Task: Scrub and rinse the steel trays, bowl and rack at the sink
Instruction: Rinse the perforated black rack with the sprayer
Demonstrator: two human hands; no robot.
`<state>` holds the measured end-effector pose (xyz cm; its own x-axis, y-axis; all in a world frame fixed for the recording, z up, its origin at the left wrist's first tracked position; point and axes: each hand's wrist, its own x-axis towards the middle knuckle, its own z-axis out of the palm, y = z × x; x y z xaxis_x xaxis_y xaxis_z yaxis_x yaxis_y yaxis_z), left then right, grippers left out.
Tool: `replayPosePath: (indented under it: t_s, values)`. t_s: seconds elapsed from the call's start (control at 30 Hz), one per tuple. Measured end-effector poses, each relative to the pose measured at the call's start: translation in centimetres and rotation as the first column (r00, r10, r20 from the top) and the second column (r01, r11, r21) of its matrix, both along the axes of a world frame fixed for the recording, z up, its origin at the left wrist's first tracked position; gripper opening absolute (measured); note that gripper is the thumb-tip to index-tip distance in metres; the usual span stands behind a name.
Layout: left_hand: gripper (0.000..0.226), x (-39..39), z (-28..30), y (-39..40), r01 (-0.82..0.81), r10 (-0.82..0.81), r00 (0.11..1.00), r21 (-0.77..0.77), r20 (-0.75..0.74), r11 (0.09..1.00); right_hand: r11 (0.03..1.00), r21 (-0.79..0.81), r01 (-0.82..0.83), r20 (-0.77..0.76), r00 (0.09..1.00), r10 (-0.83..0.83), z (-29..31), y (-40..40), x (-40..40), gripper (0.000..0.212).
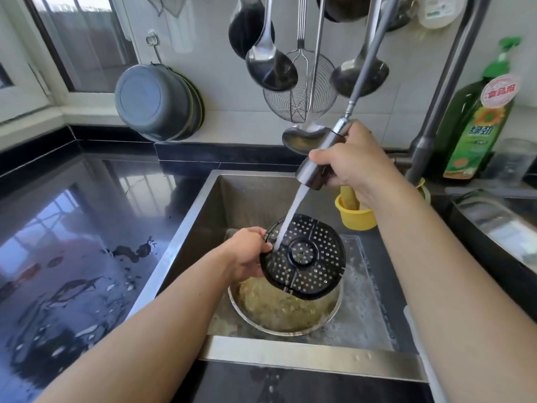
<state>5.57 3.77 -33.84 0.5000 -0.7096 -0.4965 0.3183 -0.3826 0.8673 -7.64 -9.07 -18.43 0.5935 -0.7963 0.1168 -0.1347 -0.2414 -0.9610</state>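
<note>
We've got the rack (303,257) tilted over the bowl (283,312) in the sink (186,228) – left hand (248,254) grip pinching its rim, right hand (348,158) grip wrapped round the sprayer (321,158). Risk, imo: wet rim slips, or the stream ricochets off the rack onto the counter (72,228).

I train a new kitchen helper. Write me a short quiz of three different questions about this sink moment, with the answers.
1. True or false: the left hand holds the black perforated rack by its edge.
2. What does the right hand grip? A) green soap bottle B) pull-out spray head C) ladle
3. Fill in: the water stream lands on the ____, which is held above the steel bowl of murky water in the sink.

Key: 1 true; 2 B, the spray head; 3 rack.
</note>
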Motion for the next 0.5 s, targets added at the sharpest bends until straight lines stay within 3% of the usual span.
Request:
replayPosePath:
  t_s: [0.13,0.3,0.5]
  values:
    - [0.032,0.1,-0.1,0.1,0.073,-0.073,0.997,-0.019,0.002,0.997,0.994,-0.073,0.076,0.012,0.997,-0.075,-0.8,-0.9,0.0,0.038]
    - [0.037,0.4,-0.2,0.2,0.047,-0.047,0.997,-0.001,0.063,0.999,0.959,-0.237,0.153,-0.096,0.979,-0.18,-0.8,-2.0,-0.7,0.045]
    - [0.037,0.4,-0.4,0.0,-0.019,0.02,0.994,-0.014,0.106,1.0,0.988,-0.136,0.079,-0.169,0.98,-0.102,0.3,-2.5,-1.9,0.043]
